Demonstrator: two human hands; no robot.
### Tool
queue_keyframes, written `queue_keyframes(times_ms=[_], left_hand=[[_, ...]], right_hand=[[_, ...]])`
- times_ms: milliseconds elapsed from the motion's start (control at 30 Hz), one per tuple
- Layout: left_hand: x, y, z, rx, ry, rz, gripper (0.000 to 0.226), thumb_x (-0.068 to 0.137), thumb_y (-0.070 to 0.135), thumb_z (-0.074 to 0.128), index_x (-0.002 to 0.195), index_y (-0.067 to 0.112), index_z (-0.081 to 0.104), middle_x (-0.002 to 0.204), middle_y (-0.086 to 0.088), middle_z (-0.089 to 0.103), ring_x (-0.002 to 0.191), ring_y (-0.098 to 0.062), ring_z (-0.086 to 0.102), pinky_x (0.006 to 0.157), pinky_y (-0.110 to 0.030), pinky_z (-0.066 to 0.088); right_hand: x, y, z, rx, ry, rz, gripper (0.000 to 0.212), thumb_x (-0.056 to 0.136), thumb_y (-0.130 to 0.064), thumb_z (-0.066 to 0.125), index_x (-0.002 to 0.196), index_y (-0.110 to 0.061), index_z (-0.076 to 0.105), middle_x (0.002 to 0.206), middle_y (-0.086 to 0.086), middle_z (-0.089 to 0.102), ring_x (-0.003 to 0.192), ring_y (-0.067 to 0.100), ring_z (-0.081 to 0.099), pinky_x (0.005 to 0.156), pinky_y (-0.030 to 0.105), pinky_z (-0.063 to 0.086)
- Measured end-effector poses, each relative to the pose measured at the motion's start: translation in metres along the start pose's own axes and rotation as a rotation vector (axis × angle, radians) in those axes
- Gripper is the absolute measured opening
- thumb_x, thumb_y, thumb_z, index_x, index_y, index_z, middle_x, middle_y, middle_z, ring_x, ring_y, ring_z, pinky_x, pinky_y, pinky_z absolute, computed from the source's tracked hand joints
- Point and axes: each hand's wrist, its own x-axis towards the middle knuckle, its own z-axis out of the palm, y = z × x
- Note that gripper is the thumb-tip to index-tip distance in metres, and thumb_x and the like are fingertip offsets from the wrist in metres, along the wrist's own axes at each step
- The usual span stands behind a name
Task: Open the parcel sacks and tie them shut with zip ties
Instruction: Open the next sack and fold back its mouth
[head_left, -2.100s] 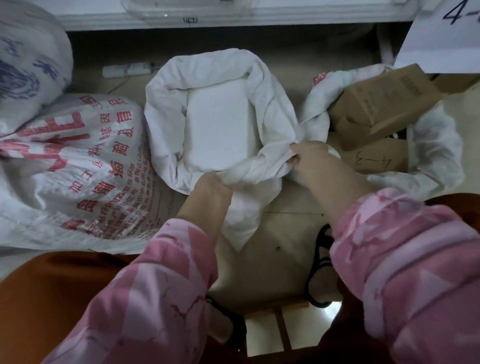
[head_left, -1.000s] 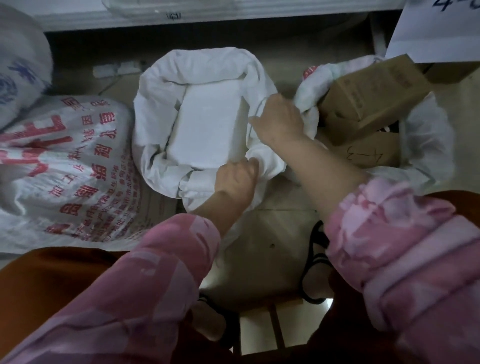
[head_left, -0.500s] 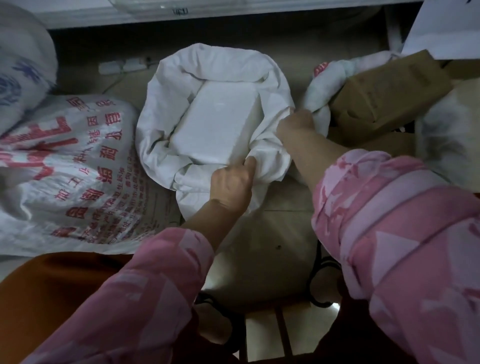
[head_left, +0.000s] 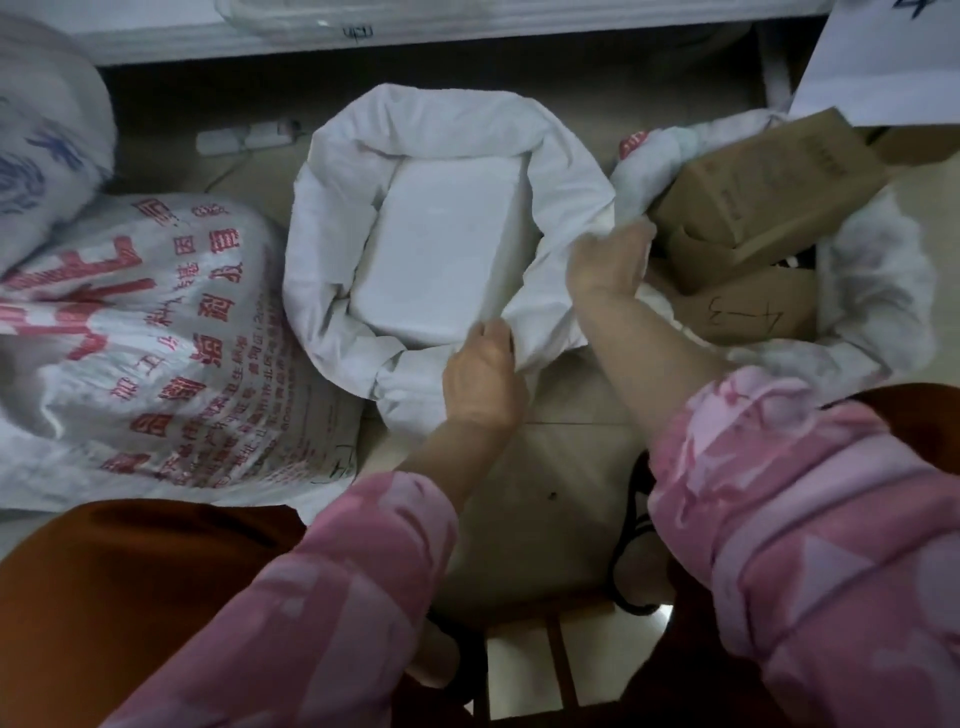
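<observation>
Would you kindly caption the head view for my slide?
Both hands, left and right, grip the open white sack's rolled rim around a white parcel.

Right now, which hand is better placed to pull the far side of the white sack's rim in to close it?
Probably the right hand. It grips the white sack higher up its right rim, nearer the far edge. The left hand pinches the near rim, so it can hold that part.

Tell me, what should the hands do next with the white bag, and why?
Probably gather the rim inward to close the mouth. The plain white woven sack gapes open around a white rectangular parcel; the left hand grips its near rim, the right hand its right rim; no tie shows.
</observation>
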Motion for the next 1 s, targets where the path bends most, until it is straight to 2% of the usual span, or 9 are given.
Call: queue_keyframes(times_ms=[133,200,267,333,467,567,700,833,1000], left_hand=[[0.002,0.037,-0.004,-0.229,-0.205,0.066,0.026,0.087,0.009,0.054,0.111,0.002,0.055,0.111,-0.016,0.056,0.103,-0.03,0.056,0.088,-0.032,0.043],[0.002,0.03,-0.014,-0.203,-0.156,0.049,0.027,0.089,0.012,0.052,0.114,0.004,0.055,0.116,-0.014,0.051,0.103,-0.03,0.055,0.09,-0.033,0.043],[0.009,0.009,-0.027,-0.217,-0.026,-0.087,0.03,0.088,0.014,0.053,0.117,0.01,0.054,0.12,-0.011,0.048,0.101,-0.029,0.058,0.089,-0.034,0.045],[0.014,-0.017,-0.044,-0.198,0.111,-0.239,0.038,0.086,0.015,0.056,0.124,0.013,0.05,0.127,-0.009,0.044,0.104,-0.028,0.058,0.088,-0.031,0.043],[0.022,-0.067,-0.082,-0.206,0.262,-0.563,0.052,0.086,0.017,0.06,0.131,0.005,0.038,0.135,-0.016,0.036,0.113,-0.036,0.052,0.089,-0.038,0.043],[0.037,-0.109,-0.091,-0.261,0.236,-0.769,0.06,0.084,0.024,0.064,0.133,0.002,0.037,0.135,-0.018,0.042,0.118,-0.035,0.049,0.093,-0.038,0.043],[0.059,-0.136,-0.08,-0.39,0.176,-0.763,0.058,0.079,0.038,0.069,0.121,0.001,0.052,0.118,-0.014,0.062,0.107,-0.032,0.06,0.077,-0.031,0.045],[0.082,-0.143,-0.075,-0.529,0.205,-0.763,0.032,0.09,0.016,0.052,0.117,0.0,0.058,0.118,-0.016,0.062,0.108,-0.034,0.059,0.076,-0.027,0.045],[0.098,-0.137,-0.077,-0.857,0.178,-0.696,0.037,0.094,0.004,0.032,0.122,-0.002,0.055,0.121,-0.019,0.059,0.111,-0.033,0.056,0.086,-0.032,0.046]], right_hand=[[-0.026,0.013,0.007,-0.279,-0.284,-0.277,0.004,0.091,-0.013,0.047,0.095,-0.014,0.049,0.092,0.005,0.053,0.084,0.022,0.052,0.073,0.031,0.041],[-0.026,0.018,0.005,-0.416,-0.407,-0.284,0.021,0.087,-0.01,0.046,0.071,-0.018,0.036,0.075,-0.003,0.042,0.067,0.015,0.044,0.068,0.028,0.034],[-0.029,0.017,-0.003,-0.46,-0.425,-0.319,0.004,0.09,-0.011,0.046,0.091,-0.013,0.049,0.088,-0.003,0.046,0.08,0.016,0.049,0.07,0.028,0.034],[-0.037,0.01,-0.007,-0.519,-0.453,-0.347,0.021,0.093,-0.014,0.047,0.113,-0.009,0.05,0.105,0.002,0.052,0.101,0.023,0.051,0.074,0.025,0.035],[-0.048,0.004,0.007,-0.711,-0.5,-0.473,0.011,0.09,-0.012,0.048,0.08,-0.011,0.044,0.08,0.002,0.048,0.083,0.025,0.049,0.056,0.027,0.032],[-0.061,-0.002,0.03,-0.813,-0.558,-0.552,0.02,0.094,-0.018,0.048,0.112,-0.009,0.052,0.111,0.005,0.056,0.101,0.026,0.054,0.073,0.028,0.04],[-0.073,-0.02,0.065,-0.794,-0.565,-0.679,0.027,0.096,-0.021,0.046,0.12,-0.01,0.048,0.12,0.007,0.055,0.109,0.026,0.052,0.082,0.033,0.041],[-0.07,-0.044,0.1,-0.738,-0.49,-0.807,0.04,0.097,-0.018,0.045,0.136,-0.014,0.037,0.127,0.01,0.046,0.112,0.028,0.048,0.086,0.035,0.04],[-0.055,-0.075,0.131,-0.738,-0.346,-0.944,0.062,0.095,-0.008,0.045,0.148,-0.027,0.019,0.131,0.013,0.038,0.11,0.028,0.049,0.083,0.035,0.043]])
